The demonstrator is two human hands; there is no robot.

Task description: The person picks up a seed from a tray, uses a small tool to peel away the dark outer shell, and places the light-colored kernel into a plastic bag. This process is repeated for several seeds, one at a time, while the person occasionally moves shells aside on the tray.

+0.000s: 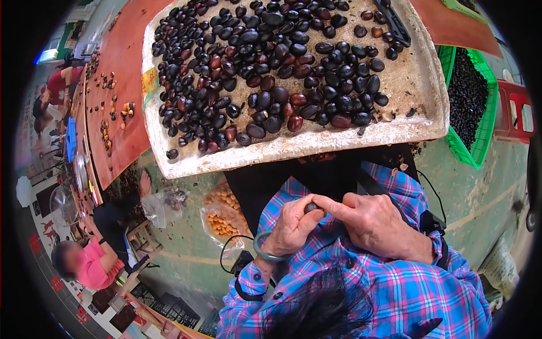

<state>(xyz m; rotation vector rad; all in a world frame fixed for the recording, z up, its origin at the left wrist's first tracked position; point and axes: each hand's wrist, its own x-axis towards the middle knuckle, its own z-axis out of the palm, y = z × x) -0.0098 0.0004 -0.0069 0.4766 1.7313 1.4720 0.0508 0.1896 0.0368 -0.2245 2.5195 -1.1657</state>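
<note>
1. Left hand [291, 229]: raised over the lap, thumb and forefinger pinching one dark nut [311, 208]. A pale bangle [266, 250] encircles the wrist.
2. Right hand [377, 224]: beside the left, forefinger extended to the pinched nut, remaining fingers curled in. Whether anything lies within the curled fingers cannot be told from this view.
3. Position of the nut: between the left hand's fingertips, in front of the plaid shirt [389, 277], apart from the tray [395, 132] and nearer the wearer than its front rim.
4. Tray: white, rim stained, loaded with loose dark nuts [276, 96], mostly black, some reddish-brown. They lie densest through the middle and left; the lower right corner carries small fragments. A black object [398, 28] lies at the upper right, its type not determined.
5. Bench [121, 51]: red surface visible on both sides of the tray. Dark nuts and paler pieces [127, 107] are scattered on the left portion.
6. Right side: a green basket [489, 107] filled with small dark items, near a red plastic stool [515, 110].
7. Floor, left: a clear bag [223, 221] of yellowish pieces; another clear bag [164, 208] beyond it.
8. Far left: a co-worker in a pink top [96, 265], seated.
</note>
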